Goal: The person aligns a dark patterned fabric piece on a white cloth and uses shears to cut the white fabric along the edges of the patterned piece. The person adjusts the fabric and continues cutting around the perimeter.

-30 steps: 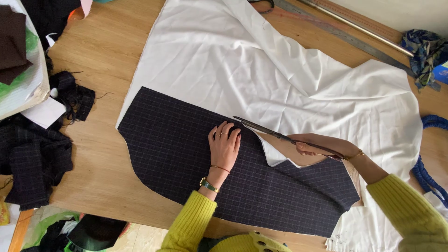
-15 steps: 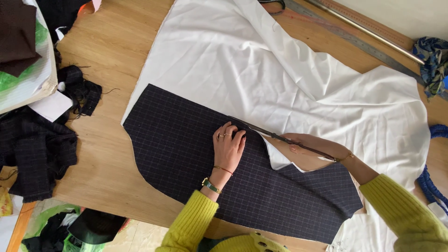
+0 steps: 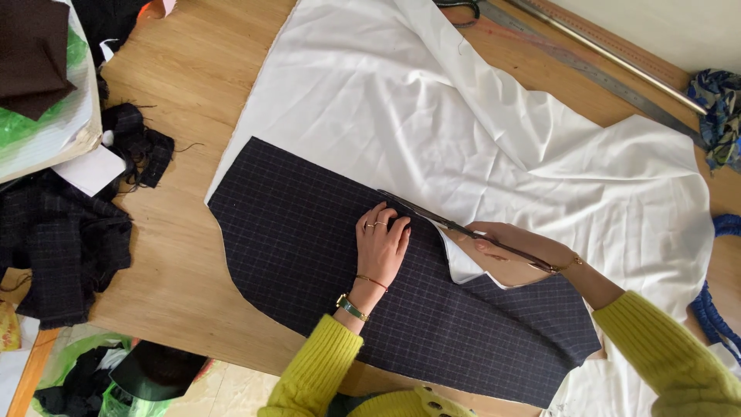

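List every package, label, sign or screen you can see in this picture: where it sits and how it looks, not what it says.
Green-and-white plastic bag: top left, under brown cloth, flat.
Yellow printed packet: left edge, mostly cut off.
Green plastic bag: bottom left on the floor, crumpled, holding dark cloth.
No signs or screens show.

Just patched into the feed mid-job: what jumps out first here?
The dark checked cloth piece lies on a big white cloth spread over the wooden table. The left hand presses flat on the dark piece, while the right hand works long scissors along its upper edge. Dark cloth scraps pile up at the table's left side.
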